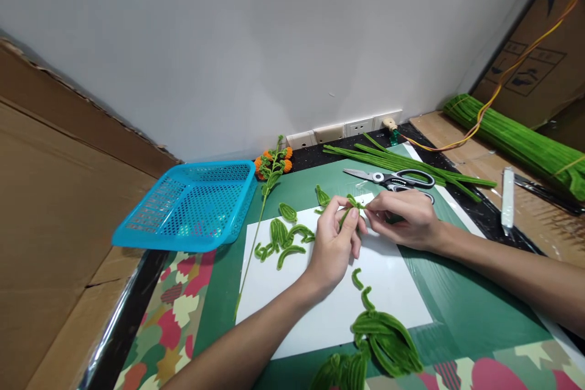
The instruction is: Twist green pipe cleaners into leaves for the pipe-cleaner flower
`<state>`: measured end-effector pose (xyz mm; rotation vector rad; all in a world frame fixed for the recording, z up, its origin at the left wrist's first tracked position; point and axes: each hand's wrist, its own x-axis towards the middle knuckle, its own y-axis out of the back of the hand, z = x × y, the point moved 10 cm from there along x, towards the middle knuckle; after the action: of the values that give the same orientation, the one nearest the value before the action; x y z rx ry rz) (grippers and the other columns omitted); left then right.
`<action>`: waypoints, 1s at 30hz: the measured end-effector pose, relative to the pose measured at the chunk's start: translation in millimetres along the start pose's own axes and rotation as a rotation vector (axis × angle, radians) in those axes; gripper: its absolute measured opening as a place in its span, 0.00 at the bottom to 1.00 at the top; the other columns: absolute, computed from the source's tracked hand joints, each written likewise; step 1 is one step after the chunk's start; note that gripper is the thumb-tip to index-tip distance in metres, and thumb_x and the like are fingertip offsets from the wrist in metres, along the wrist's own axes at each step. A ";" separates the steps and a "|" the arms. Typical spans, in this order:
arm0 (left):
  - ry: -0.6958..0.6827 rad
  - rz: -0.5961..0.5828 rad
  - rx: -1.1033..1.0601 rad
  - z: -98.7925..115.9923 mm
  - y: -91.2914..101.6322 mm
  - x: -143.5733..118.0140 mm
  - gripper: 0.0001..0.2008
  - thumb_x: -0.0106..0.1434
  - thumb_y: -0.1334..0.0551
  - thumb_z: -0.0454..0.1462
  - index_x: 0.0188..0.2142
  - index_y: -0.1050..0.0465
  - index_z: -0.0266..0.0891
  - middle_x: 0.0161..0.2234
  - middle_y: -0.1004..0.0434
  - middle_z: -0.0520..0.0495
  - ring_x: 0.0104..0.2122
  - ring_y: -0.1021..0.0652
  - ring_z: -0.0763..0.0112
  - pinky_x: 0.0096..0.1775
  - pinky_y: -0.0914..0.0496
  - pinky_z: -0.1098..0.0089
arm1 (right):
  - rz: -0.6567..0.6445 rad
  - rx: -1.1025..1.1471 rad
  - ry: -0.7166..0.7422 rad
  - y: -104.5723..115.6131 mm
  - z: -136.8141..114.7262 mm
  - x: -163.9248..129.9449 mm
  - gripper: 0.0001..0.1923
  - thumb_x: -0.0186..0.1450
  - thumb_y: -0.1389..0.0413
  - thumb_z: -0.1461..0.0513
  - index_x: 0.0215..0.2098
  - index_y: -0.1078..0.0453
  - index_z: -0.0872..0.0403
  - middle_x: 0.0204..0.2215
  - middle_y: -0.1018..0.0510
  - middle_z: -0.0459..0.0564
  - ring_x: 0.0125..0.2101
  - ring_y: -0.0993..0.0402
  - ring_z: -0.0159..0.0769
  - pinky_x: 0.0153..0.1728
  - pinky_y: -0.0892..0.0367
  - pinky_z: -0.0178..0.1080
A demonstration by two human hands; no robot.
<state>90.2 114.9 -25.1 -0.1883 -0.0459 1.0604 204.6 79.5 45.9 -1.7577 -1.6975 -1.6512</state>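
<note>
Over a white sheet [342, 317], my left hand [336, 237] pinches a small green pipe cleaner piece [354, 202], its shape partly covered by the fingers. My right hand [404, 216] meets it from the right, thumb and forefinger closed on the same piece. Several green pipe cleaner leaves [280, 233] and curled bits lie to the left of my hands. Nearer to me, larger looped green leaves [388, 338] are bunched at the sheet's lower edge. Scissors [388, 179] with grey and black handles rest just behind my right hand.
A blue mesh basket [192, 244] stands on the left. Beside it lies a stem with orange flowers [273, 170]. Loose green pipe cleaners [406, 161] lie behind the scissors, and a thick bundle [516, 140] sits at right near a white-handled tool [507, 201]. Orange-yellow wires [503, 76] cross there.
</note>
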 end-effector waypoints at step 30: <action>0.028 -0.214 -0.010 2.2 -12.8 -0.7 0.12 0.72 0.37 0.44 0.38 0.31 0.38 0.28 0.28 0.54 0.17 0.31 0.82 0.19 0.41 0.79 | -0.235 -0.211 0.238 18.2 -15.0 -3.0 0.20 0.71 0.37 0.66 0.61 0.26 0.51 0.48 0.18 0.59 0.41 0.17 0.40 0.37 0.23 0.38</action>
<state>100.6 108.6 -20.6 -0.2031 -0.0447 0.8445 211.5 60.5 58.5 -1.4108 -1.7246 -2.1144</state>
